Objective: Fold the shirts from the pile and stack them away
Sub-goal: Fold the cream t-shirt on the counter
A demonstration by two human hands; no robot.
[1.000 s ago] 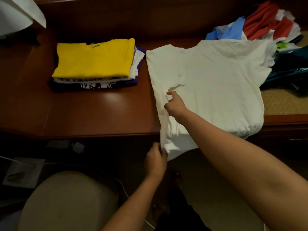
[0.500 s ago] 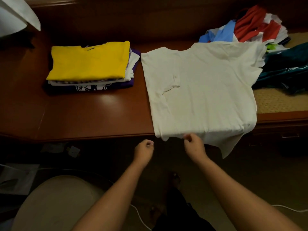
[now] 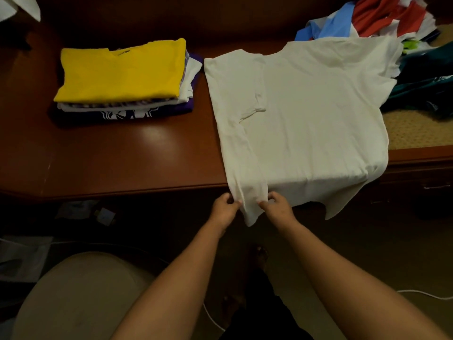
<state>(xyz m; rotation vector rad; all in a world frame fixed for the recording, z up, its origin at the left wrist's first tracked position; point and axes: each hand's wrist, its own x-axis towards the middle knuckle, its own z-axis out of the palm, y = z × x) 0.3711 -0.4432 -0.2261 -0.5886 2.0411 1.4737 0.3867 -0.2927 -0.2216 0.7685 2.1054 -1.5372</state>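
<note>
White shirt lies flat on the desk, right of centre, hem hanging over the front edge. Left hand and right hand each pinch the hem at its left, folded strip. Risk: pulling toward the edge drags the shirt off or undoes the left fold. Unfolded pile at the back right corner touches the shirt's shoulder and could snag. Stack sits back left, path open.

No legible text or labels
</note>
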